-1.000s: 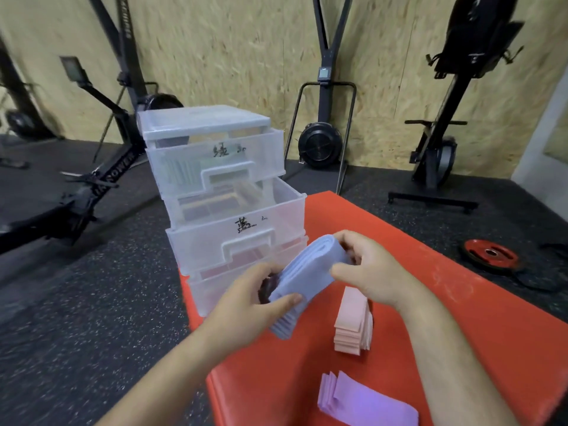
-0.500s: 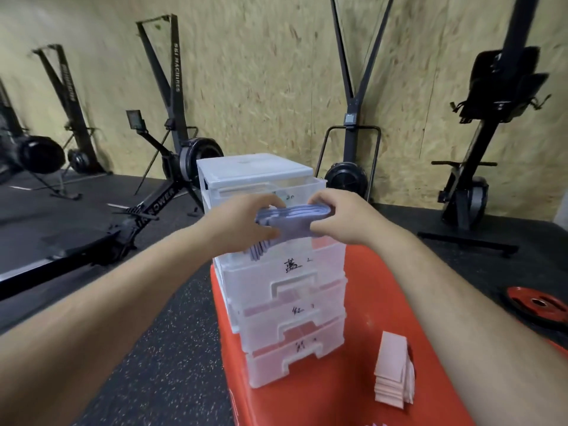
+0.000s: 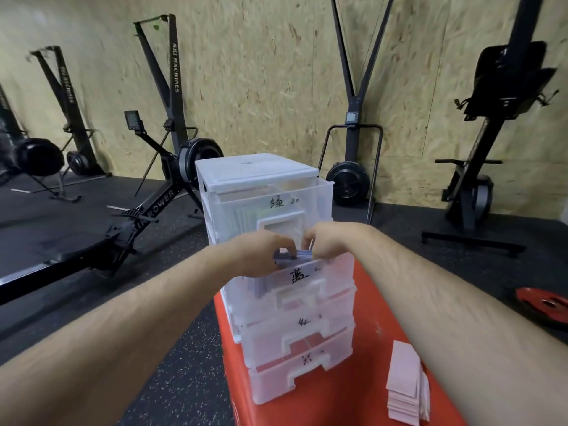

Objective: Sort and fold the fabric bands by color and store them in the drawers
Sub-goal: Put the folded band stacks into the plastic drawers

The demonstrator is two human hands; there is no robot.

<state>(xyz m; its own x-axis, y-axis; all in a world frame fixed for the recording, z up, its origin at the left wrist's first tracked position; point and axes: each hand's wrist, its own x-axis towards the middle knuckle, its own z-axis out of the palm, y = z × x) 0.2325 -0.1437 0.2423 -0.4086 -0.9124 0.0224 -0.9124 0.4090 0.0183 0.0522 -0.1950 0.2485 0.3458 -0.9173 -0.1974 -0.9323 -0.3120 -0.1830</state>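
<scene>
A clear plastic drawer tower [image 3: 258,170] stands on the red surface [image 3: 362,305]. Its second drawer [image 3: 335,272], marked with a handwritten label, is pulled out. My left hand [image 3: 258,252] and my right hand [image 3: 330,241] both grip a folded stack of pale blue bands [image 3: 296,256] at the open top of that drawer, partly inside it. More pale bands show through the drawer's wall. The top drawer [image 3: 310,195] is also pulled out and holds greenish bands. A stack of folded pink bands [image 3: 404,382] lies on the red surface at the lower right.
Two lower drawers [image 3: 292,348] are pulled out a little. Black rowing and ski machines [image 3: 159,192] stand on the dark rubber floor against the chipboard wall. A red weight plate [image 3: 544,302] lies on the floor at the right.
Both hands have carried the folded blue bands up from the red surface and lowered them into the open second drawer. My head has moved, so the tower now sits lower in view.
</scene>
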